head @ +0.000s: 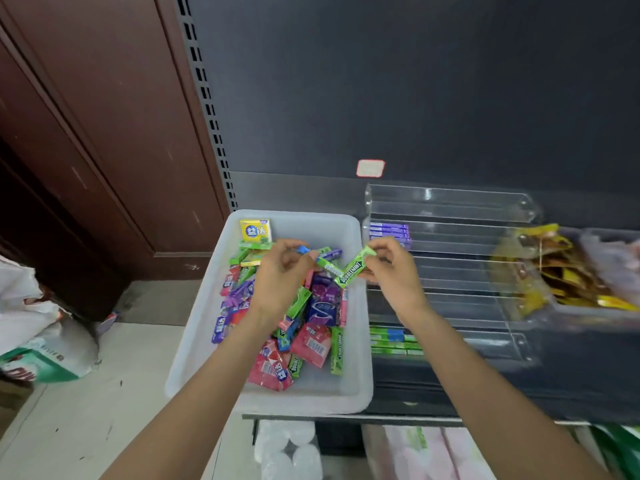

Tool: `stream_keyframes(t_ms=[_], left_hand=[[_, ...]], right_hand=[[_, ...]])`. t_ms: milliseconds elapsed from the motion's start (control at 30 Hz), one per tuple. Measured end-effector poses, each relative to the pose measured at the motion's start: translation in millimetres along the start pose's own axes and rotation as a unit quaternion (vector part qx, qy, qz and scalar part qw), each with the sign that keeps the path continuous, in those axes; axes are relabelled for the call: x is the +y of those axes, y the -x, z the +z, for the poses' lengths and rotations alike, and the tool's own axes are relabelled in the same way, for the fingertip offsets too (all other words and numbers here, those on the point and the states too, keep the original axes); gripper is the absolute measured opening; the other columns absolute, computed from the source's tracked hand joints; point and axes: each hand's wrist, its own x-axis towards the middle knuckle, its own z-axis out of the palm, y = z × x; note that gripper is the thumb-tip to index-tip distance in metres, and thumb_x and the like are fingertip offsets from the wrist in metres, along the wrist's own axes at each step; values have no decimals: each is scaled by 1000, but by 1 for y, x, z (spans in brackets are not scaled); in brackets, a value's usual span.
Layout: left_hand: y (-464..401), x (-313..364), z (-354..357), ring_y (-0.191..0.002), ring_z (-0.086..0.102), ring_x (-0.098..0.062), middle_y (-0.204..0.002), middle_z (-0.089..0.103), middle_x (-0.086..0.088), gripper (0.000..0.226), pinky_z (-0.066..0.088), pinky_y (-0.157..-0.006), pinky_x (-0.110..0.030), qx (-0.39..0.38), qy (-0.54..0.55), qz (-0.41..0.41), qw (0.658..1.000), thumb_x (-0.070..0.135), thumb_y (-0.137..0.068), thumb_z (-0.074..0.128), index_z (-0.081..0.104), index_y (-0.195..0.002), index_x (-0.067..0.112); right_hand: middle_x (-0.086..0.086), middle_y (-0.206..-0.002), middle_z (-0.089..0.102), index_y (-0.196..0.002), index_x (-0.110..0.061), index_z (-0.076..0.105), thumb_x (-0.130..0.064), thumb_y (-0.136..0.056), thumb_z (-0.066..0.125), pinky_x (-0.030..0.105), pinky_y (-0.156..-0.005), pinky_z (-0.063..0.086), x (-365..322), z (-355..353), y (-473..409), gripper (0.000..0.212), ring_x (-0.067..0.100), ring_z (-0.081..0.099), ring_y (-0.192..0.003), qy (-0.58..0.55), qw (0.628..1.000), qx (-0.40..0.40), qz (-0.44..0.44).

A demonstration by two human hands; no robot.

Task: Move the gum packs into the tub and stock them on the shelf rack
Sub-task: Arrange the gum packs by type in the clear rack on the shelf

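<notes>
White plastic formed the tub (194, 327), which sat on the shelf (433, 407) with a loose heap of gum packs (311, 317) inside: green, purple, pink and one yellow pack (255, 230) against the far wall. Both hands hovered over the tub's far half. The left hand (282, 268) had its fingers curled round a green stick (328, 266) and something blue (302, 250) at its fingertips. The right hand (391, 268) pinched a green Doublemint stick (354, 268) between thumb and fingertips, the stick tilted, its lower end near the left hand's stick.

Just beside the tub on the right stood a clear acrylic rack (450, 258) of stepped rows. Purple packs (389, 231) lay in an upper row and green packs (394, 339) in a lower one; the right forearm crossed in front of the rack's near left corner. Further right, a blurred bin (588, 317) held yellow wrappers (554, 271). A brown door (104, 133) stood to the left, bags (38, 341) lay on the floor beneath it, and a small white tag (370, 168) was stuck on the dark back panel (415, 81).
</notes>
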Motion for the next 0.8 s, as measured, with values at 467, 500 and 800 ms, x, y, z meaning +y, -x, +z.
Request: stream_keyframes(t_ms=[467,500,800], left_hand=[[83,-40,165,-80,68,-15,-82,68,0,8,51,-79,-30,-27,-16,-37,999,14,-90,60,55,-92,20],[87,-46,168,-82,68,-16,-83,67,2,6,51,-80,-32,-25,-28,-51,998,16,-91,58,55,-95,19],[99,-80,173,-90,64,-30,-96,66,-1,5,50,-81,-44,-86,-153,-96,980,23,-95,51,49,-100,21]], right_hand=[[-7,-83,63,-86,-19,62,2,-84,63,12,-72,48,85,-195,62,21,2,59,-80,137,989,60,-8],[-6,-83,63,-87,-16,62,2,-83,64,12,-72,47,93,-201,64,19,2,59,-80,141,988,68,-7],[2,-91,66,-95,-7,66,1,-86,62,6,-72,46,129,-209,63,13,13,61,-84,209,974,91,3]])
